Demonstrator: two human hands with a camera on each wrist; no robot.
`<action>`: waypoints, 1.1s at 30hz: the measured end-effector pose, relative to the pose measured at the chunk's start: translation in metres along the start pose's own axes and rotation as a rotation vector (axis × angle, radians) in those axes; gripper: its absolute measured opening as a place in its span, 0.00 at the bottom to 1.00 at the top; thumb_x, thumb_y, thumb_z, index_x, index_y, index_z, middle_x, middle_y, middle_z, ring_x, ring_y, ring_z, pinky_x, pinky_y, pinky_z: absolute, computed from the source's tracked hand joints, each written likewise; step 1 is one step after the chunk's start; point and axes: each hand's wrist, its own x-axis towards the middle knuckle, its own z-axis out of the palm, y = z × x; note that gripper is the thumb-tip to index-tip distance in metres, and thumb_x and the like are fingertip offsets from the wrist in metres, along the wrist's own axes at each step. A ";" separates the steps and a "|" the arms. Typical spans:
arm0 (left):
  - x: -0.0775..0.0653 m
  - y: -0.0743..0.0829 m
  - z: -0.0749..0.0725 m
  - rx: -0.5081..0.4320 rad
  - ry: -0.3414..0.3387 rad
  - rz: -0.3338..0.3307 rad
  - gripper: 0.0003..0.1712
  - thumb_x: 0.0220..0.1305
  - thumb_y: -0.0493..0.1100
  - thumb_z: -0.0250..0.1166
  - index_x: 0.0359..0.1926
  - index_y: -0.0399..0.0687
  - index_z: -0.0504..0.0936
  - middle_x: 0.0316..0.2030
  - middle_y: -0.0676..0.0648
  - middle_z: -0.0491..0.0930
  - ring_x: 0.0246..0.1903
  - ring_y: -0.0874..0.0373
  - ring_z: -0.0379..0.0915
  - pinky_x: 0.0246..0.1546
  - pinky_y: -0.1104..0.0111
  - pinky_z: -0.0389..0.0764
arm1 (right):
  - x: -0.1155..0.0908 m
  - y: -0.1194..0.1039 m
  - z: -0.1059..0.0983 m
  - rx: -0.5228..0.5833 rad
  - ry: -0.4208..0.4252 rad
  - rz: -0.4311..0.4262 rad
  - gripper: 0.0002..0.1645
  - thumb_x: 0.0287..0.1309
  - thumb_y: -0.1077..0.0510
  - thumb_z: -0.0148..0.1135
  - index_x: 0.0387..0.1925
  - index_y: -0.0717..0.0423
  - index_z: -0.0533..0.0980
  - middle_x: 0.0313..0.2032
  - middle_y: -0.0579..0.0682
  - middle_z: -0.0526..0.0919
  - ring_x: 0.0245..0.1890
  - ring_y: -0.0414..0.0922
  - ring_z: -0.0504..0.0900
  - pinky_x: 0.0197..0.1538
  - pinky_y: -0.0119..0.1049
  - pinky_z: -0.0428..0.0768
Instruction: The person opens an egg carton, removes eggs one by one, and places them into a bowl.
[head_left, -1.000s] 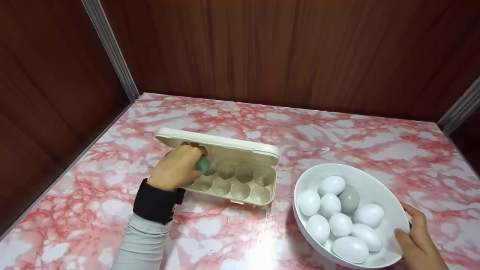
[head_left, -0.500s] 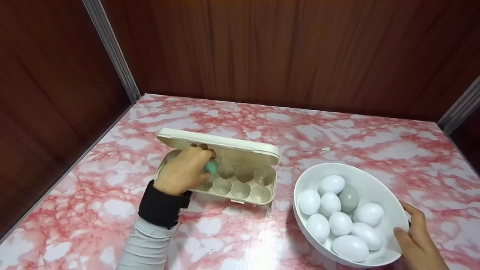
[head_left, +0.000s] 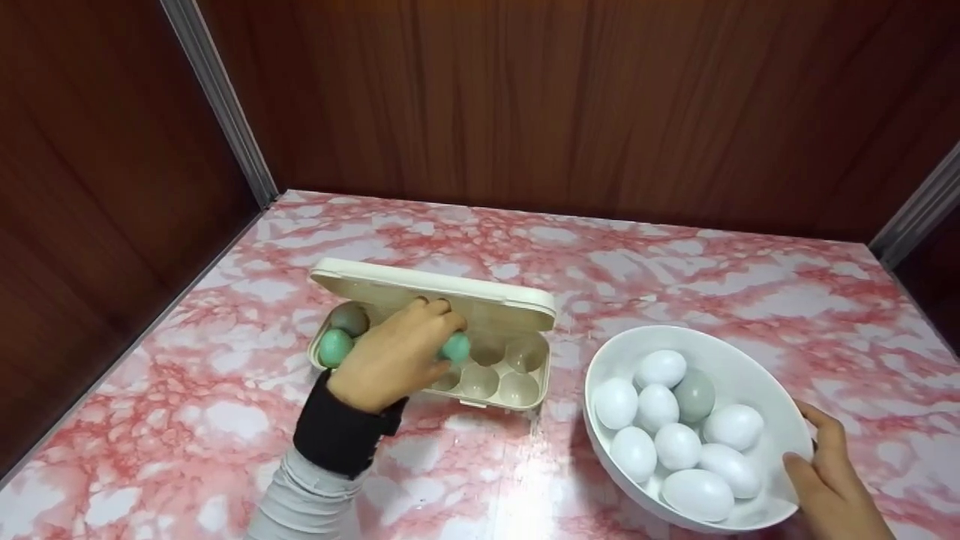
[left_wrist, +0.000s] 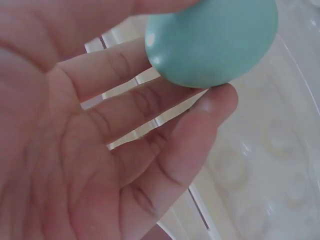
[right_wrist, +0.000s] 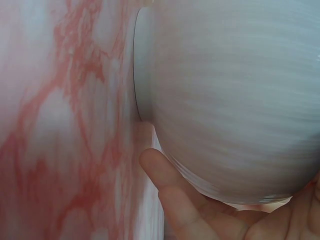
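My left hand pinches a green egg over the middle of a cream egg carton. In the left wrist view, that egg sits between thumb and fingertips, smooth and pale green. Two more eggs fill the carton's left end: a bright green egg in front and a darker green egg behind. Cups at the right end hold nothing; my hand hides the middle ones. My right hand grips the right rim of a white bowl, fingers outside beneath the rim, thumb at its edge.
Inside the bowl lie several white eggs and one grey-green egg. The carton's raised lid leans over its back row. Brown wood panels enclose the red-and-white marbled table at the back and sides.
My left hand has moved right along the carton with the green egg, uncovering the two eggs at the left end. The right hand and bowl have hardly shifted.
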 end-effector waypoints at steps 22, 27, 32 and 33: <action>0.020 0.039 -0.005 -0.044 -0.012 0.104 0.14 0.49 0.34 0.71 0.40 0.46 0.82 0.38 0.49 0.79 0.41 0.52 0.75 0.44 0.63 0.78 | -0.001 -0.006 0.001 -0.078 0.007 0.020 0.30 0.74 0.67 0.32 0.67 0.35 0.48 0.52 0.24 0.70 0.41 0.33 0.80 0.35 0.31 0.80; 0.030 0.047 -0.008 -0.031 -0.036 0.137 0.21 0.51 0.35 0.71 0.49 0.47 0.81 0.43 0.48 0.81 0.45 0.52 0.77 0.49 0.63 0.78 | 0.000 -0.005 0.002 -0.119 0.016 0.018 0.30 0.74 0.67 0.32 0.68 0.36 0.47 0.53 0.29 0.68 0.42 0.31 0.79 0.36 0.31 0.81; 0.039 0.059 -0.010 -0.025 -0.043 0.169 0.18 0.52 0.36 0.71 0.46 0.46 0.80 0.40 0.49 0.79 0.42 0.52 0.75 0.45 0.64 0.77 | 0.001 -0.003 0.002 -0.046 0.006 0.018 0.29 0.74 0.67 0.31 0.67 0.37 0.47 0.54 0.47 0.67 0.41 0.36 0.81 0.35 0.35 0.82; 0.041 0.061 -0.011 -0.025 -0.037 0.177 0.16 0.52 0.36 0.70 0.44 0.46 0.80 0.39 0.49 0.79 0.41 0.53 0.74 0.44 0.65 0.77 | 0.001 -0.002 0.002 -0.024 0.004 0.012 0.29 0.73 0.68 0.31 0.67 0.37 0.48 0.54 0.47 0.68 0.40 0.36 0.81 0.34 0.36 0.82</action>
